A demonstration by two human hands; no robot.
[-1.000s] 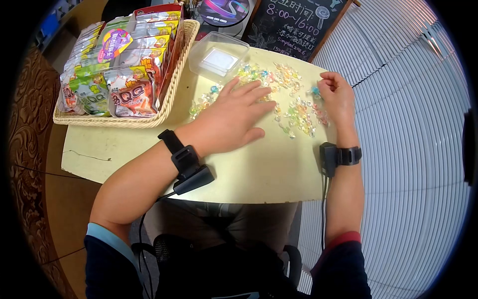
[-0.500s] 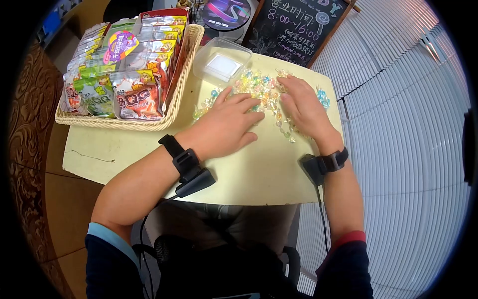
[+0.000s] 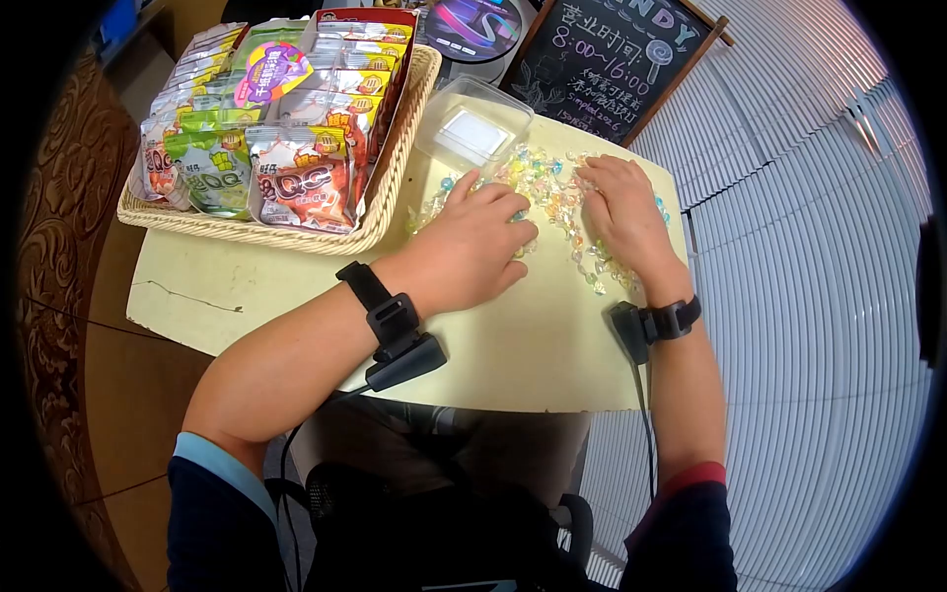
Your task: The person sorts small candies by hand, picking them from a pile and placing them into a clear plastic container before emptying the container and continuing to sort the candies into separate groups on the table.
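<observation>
Candies (image 3: pixel 562 200) in shiny wrappers are spread on the big pale yellow surface (image 3: pixel 523 365), mostly in front of the clear box (image 3: pixel 498 107) and to its right. To the left of the box, a woven basket (image 3: pixel 404 138) is filled with snack bags (image 3: pixel 308 183). Behind the box, to its right, a blackboard (image 3: pixel 600 84) is covered with chalk words. In front of the box, the left hand (image 3: pixel 472 242) is laid low over some candies, its fingers parted and a little bent. To the right of the box, the right hand (image 3: pixel 628 217) is held over more candies, fingers bent. Whether any candy is gripped by either hand cannot be told. Farthest right of the box, blue candies (image 3: pixel 663 209) are partly hidden by the right hand.
</observation>
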